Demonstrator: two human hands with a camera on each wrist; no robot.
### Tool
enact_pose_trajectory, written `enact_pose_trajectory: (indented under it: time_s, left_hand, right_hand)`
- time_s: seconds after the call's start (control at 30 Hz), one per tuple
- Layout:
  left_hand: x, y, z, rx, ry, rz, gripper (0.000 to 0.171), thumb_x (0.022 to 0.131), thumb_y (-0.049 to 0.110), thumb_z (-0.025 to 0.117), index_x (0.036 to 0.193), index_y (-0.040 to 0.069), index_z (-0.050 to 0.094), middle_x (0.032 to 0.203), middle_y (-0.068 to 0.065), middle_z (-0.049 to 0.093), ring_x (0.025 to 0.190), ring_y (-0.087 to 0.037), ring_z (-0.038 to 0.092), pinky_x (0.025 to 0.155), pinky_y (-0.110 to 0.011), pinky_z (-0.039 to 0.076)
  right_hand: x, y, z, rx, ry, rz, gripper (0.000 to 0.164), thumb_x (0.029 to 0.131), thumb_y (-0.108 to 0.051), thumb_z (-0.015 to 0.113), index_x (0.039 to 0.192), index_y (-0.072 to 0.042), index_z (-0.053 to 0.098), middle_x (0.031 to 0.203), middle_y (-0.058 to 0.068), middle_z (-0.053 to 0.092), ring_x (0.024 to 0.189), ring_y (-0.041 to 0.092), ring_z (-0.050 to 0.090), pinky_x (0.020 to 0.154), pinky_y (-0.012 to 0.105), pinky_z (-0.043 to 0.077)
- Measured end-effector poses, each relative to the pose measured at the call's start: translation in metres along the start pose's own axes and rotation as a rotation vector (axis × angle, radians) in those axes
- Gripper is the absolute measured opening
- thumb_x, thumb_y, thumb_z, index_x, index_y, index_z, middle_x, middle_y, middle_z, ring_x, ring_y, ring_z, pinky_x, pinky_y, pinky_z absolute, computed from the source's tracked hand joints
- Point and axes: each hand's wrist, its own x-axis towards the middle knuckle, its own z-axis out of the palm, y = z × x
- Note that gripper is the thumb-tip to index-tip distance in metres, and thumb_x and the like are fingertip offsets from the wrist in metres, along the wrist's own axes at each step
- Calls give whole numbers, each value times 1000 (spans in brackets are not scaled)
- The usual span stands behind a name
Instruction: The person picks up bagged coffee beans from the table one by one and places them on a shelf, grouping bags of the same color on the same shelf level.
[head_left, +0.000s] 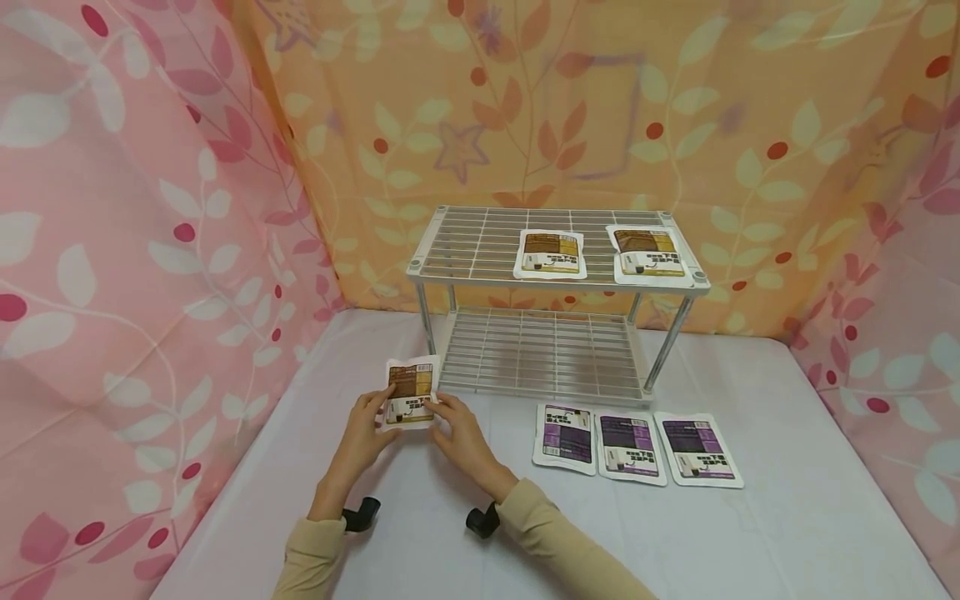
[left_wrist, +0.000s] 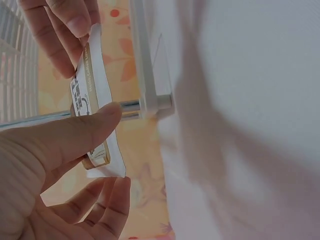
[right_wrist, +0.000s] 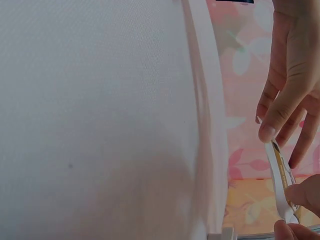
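Note:
A white sachet with a brown and yellow label (head_left: 411, 385) is held up between both hands, left of the wire rack. My left hand (head_left: 363, 429) grips its left side, the thumb (left_wrist: 102, 122) on the printed face and the other fingers behind the lower edge. On the opposite side, my right hand (head_left: 459, 433) pinches the sachet's edge between thumb and fingers. In the left wrist view the sachet (left_wrist: 102, 95) appears nearly edge-on, raised over the white table.
The two-tier wire rack (head_left: 487, 279) bears two brown-label sachets, one mid-shelf (head_left: 551, 254) and one at the right (head_left: 649, 254). Before it lie three purple-label sachets (head_left: 566, 437) in a row on the white table (head_left: 480, 567). Patterned cloth (head_left: 360, 167) hangs behind and at the sides.

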Motion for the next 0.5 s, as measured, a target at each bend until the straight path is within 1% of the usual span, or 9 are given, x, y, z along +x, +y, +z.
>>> enact_pose_trajectory:
  time_s: [0.13, 0.37, 0.5]
  left_hand:
    - [1, 7, 2, -13, 16, 22, 75, 69, -4, 77, 136, 2, 44, 124, -26, 44, 102, -37, 49, 77, -45, 51]
    - [4, 17, 4, -12, 55, 76, 76, 69, -3, 77, 137, 4, 44, 125, -25, 44, 102, -36, 49, 75, -45, 50]
    - [7, 23, 6, -15, 74, 108, 75, 69, -4, 77, 136, 5, 45, 126, -23, 44, 101, -33, 48, 75, -45, 49]
  right_hand:
    - [1, 2, -6, -6, 31, -21, 40, 82, -1, 66, 122, -2, 59, 128, 19, 52, 115, 30, 53, 91, 40, 48]
    - [1, 4, -15, -33, 76, -43, 45, 80, 0, 67, 123, -4, 58, 128, 17, 52, 102, 25, 58, 82, 36, 51]
    - [2, 4, -21, -41, 98, -47, 46, 80, 0, 67, 124, -5, 58, 128, 17, 51, 102, 24, 57, 82, 34, 51]
